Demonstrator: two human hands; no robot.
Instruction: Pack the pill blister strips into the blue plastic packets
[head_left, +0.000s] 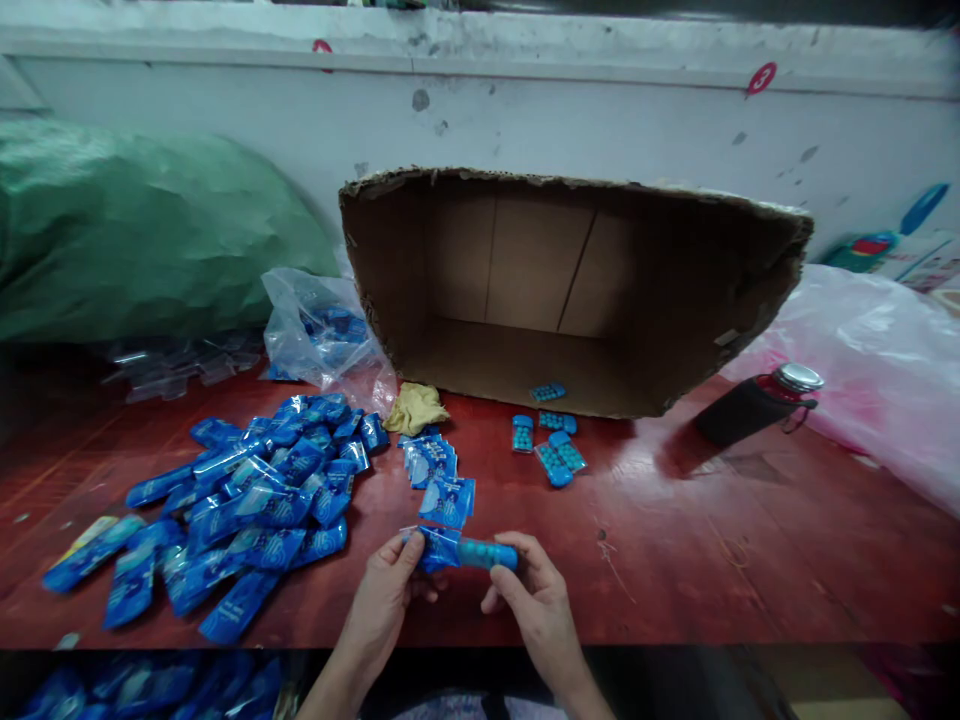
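Close to the table's front edge, my left hand (395, 580) pinches a blue printed packet (441, 548) by its left end. My right hand (531, 585) grips the blue-capped end of a small clear container of blue balls (480, 553). The container's left end meets the packet's right end; whether it is inside the opening I cannot make out. Just beyond my hands lies a short row of flat blue packets (448, 500). Several more containers of blue balls (559, 460) lie farther off, by the cardboard box. To the left is a heap of filled blue packets (262, 490).
A large cardboard box (525, 360) lies on its side, opening toward me. A yellow cloth (417, 408) and a clear bag of blue pieces (322, 330) are left of it. A black bottle (750, 408) and pinkish plastic bag (885, 350) stand right; a green sack (150, 240) fills the back left.
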